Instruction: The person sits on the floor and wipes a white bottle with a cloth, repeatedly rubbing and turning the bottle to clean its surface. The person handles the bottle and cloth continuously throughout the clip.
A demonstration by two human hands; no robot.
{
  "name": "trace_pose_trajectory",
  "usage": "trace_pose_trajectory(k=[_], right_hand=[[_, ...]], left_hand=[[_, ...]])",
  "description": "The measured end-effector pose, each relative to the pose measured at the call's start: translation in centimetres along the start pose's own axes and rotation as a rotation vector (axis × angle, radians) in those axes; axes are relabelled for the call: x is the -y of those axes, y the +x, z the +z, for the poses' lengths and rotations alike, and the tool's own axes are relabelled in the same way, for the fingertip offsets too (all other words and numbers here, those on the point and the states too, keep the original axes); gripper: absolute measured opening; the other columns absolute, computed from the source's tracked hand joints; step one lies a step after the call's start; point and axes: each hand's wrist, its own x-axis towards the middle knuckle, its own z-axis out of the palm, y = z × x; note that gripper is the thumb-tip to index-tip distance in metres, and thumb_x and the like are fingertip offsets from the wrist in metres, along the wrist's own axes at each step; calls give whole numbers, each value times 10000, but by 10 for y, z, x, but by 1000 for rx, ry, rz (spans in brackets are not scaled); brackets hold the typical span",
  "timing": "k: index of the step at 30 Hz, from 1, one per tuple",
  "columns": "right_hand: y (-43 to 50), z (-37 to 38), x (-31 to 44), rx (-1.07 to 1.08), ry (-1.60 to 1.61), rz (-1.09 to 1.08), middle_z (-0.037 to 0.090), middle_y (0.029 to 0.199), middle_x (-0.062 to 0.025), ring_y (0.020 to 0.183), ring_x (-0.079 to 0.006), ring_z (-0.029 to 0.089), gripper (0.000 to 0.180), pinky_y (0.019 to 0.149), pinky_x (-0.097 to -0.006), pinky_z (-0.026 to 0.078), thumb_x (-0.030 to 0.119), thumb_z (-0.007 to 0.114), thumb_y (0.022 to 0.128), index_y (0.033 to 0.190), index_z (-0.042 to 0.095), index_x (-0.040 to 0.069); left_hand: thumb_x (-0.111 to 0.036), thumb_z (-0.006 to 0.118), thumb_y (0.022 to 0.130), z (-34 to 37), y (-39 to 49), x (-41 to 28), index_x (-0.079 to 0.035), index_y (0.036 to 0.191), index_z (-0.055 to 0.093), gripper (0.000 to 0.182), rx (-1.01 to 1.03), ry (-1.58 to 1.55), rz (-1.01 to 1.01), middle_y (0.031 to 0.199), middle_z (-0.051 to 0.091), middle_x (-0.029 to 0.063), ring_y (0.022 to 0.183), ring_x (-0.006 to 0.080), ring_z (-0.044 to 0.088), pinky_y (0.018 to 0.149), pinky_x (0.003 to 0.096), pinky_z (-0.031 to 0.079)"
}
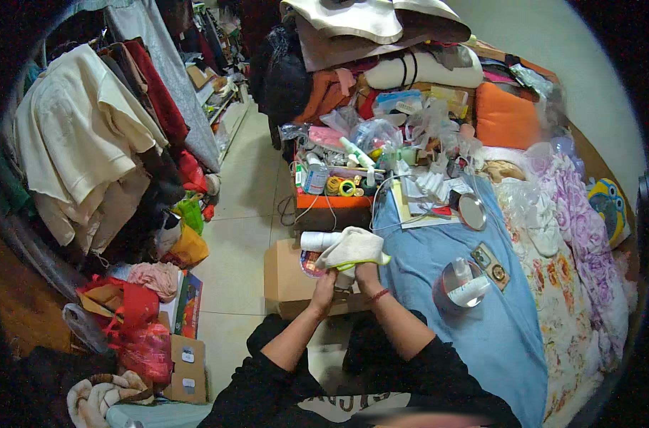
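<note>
A white cloth (354, 249) with a yellow-green edge is bunched up between my hands, over a cardboard box. My left hand (323, 293) grips its lower edge from the left. On the other side my right hand (367, 274), with a red cord at the wrist, holds the cloth; its fingers are partly hidden beneath it. Between the hands a small whitish object (346, 278) shows below the cloth, too covered to identify. A white cylindrical roll or bottle (319, 241) lies at the cloth's left, above a round patterned item (309, 264).
The cardboard box (284, 273) stands before my knees. To the right, a blue sheet (410, 235) bears a round container (447, 307) with white bottles, and a round mirror (472, 211). Ahead sits a crowded orange-edged box (332, 201). Clothes (84, 139) hang at left.
</note>
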Motion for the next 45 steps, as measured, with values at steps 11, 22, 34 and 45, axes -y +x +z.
trace_pose_trajectory(k=[11, 22, 34, 45], right_hand=[[-37, 70, 97, 410, -192, -263, 607, 1225, -103, 1092, -206, 589, 328, 941, -349, 484, 170, 562, 970, 1264, 569, 26], [16, 9, 50, 134, -83, -73, 633, 1156, -77, 1019, -197, 618, 323, 883, -339, 512, 170, 641, 928, 1218, 591, 39], [17, 8, -2, 196, 623, 325, 574, 1286, -56, 1195, -170, 538, 409, 1075, -396, 376, 272, 570, 988, 1350, 502, 93], [-26, 59, 136, 196, -324, -426, 606, 991, -204, 942, -343, 589, 364, 819, -448, 453, 371, 679, 861, 963, 624, 26]], left_hand=[[-539, 436, 1010, -62, 34, -12, -80, 1175, 595, 513, 13, -607, 132, 1018, 649, 80, 897, 230, 669, 830, 400, 552], [-486, 326, 1045, 14, -10, -17, -93, 1308, 475, 496, -31, 24, -119, 1170, 589, 76, 978, 224, 626, 787, 395, 539], [-658, 561, 894, -26, 4, 7, -155, 1242, 549, 612, 473, -626, -269, 1085, 630, 27, 883, 162, 642, 550, 312, 504], [-612, 445, 971, -57, 40, 13, -89, 1385, 464, 668, 105, -754, 141, 1284, 572, 77, 1163, 235, 573, 1012, 398, 467]])
